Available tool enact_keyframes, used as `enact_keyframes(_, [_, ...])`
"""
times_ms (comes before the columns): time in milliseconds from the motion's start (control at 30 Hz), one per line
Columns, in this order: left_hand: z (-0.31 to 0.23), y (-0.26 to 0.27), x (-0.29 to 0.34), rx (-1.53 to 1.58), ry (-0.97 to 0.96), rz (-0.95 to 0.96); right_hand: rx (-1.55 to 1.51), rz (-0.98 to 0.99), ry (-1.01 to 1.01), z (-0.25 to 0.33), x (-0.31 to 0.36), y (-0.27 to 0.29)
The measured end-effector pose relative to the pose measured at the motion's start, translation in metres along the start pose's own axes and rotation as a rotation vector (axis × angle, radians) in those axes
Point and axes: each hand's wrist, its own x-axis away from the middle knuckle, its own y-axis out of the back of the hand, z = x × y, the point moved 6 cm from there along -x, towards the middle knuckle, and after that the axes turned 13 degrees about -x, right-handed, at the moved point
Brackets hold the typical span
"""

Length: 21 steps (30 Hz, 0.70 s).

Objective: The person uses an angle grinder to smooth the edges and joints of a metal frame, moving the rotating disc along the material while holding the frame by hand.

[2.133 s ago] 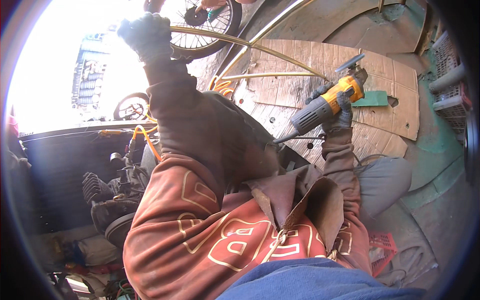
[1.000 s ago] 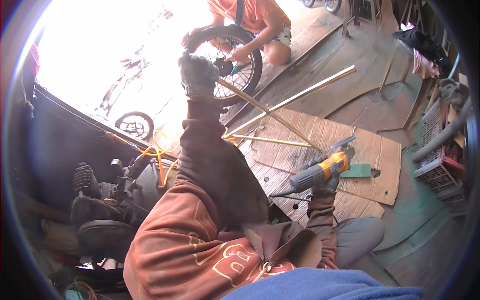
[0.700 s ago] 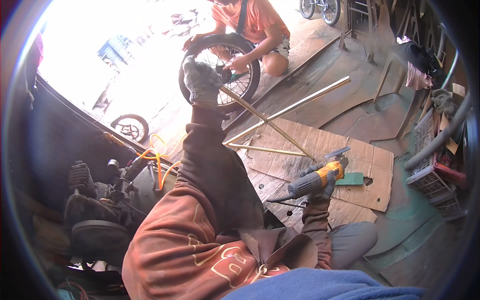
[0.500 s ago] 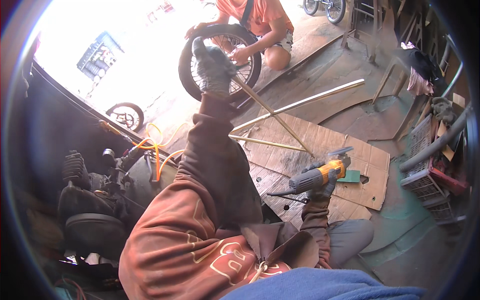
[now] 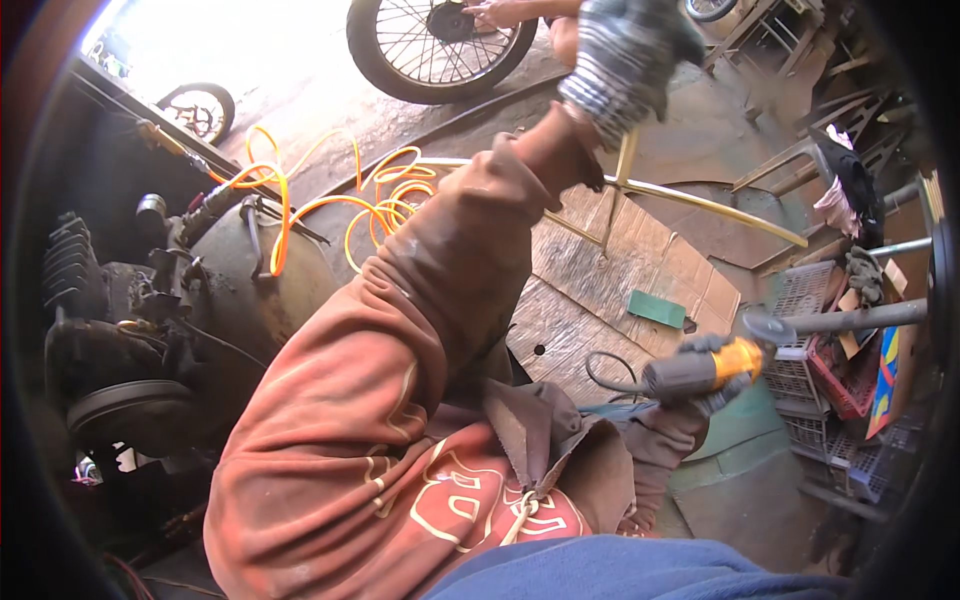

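Observation:
My left hand, in a striped grey glove and blurred by motion, is raised at the upper middle, closed round the end of a metal tube frame. The frame's thin, light tubes cross one another and reach over the cardboard. In my gloved right hand, at the lower right, is a yellow and grey angle grinder. Its disc points to the right, and its cord loops off to the left. Beneath the frame lies a flat cardboard sheet bearing a green rectangular piece.
Another person's hand touches a spoked wheel at the top. An orange hose coils beside an air compressor at the left. Plastic crates and scrap stand at the right. A smaller wheel lies farther back.
My left hand has swung rightward and up with the tube frame. The grinder, in my right hand, has moved right, off the cardboard. The view has shifted, showing more of the crates.

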Motion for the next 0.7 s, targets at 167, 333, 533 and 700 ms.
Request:
enact_keyframes(167, [0.006, -0.023, 0.014, 0.387, -0.023, 0.052, -0.174, 0.024, 0.064, 0.054, 0.03, 0.011])
enact_keyframes(333, [-0.01, -0.034, 0.018, 0.37, -0.042, 0.181, -0.242, 0.07, 0.144, 0.07, 0.032, 0.025])
enact_keyframes(533, [-0.022, -0.034, 0.022, 0.302, -0.09, 0.222, -0.101, -0.161, 0.225, 0.057, 0.021, 0.039])
enact_keyframes(700, [-0.024, -0.047, 0.03, 0.402, -0.009, 0.253, 0.06, -0.26, 0.131, 0.063, 0.025, 0.057])
